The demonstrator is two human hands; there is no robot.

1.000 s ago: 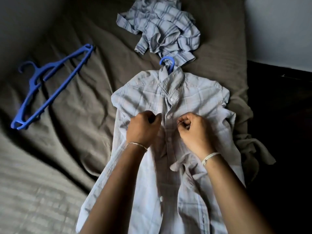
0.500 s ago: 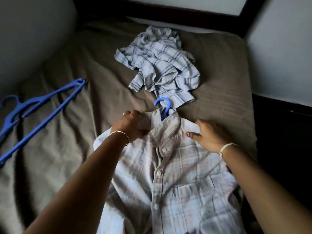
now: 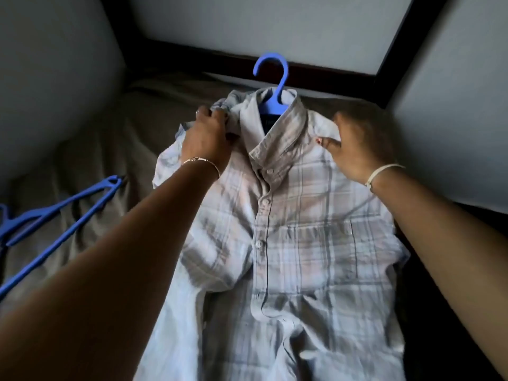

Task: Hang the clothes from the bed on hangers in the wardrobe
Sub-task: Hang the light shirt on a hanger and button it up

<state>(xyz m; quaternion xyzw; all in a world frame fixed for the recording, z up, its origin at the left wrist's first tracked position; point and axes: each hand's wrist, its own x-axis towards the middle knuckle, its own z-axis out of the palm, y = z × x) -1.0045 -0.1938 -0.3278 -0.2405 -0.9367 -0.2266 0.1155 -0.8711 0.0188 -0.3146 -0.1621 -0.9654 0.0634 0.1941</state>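
Note:
A pale plaid button-up shirt (image 3: 299, 243) fills the middle of the view, raised off the bed by its shoulders. A blue hanger (image 3: 272, 78) sits inside it, its hook sticking up out of the collar. My left hand (image 3: 207, 136) grips the shirt's left shoulder beside the collar. My right hand (image 3: 357, 144) holds the right shoulder, thumb on the front. The shirt's front is buttoned and its lower part hangs down towards me.
The brown bedsheet (image 3: 115, 149) lies behind and to the left of the shirt. Two more blue hangers (image 3: 63, 215) rest on the bed at the left edge. A dark bed frame (image 3: 330, 72) and pale walls stand behind.
Both hands moved from the shirt's buttons to its shoulders and lifted it with the hanger off the bed. The striped shirt behind is now hidden by the raised shirt.

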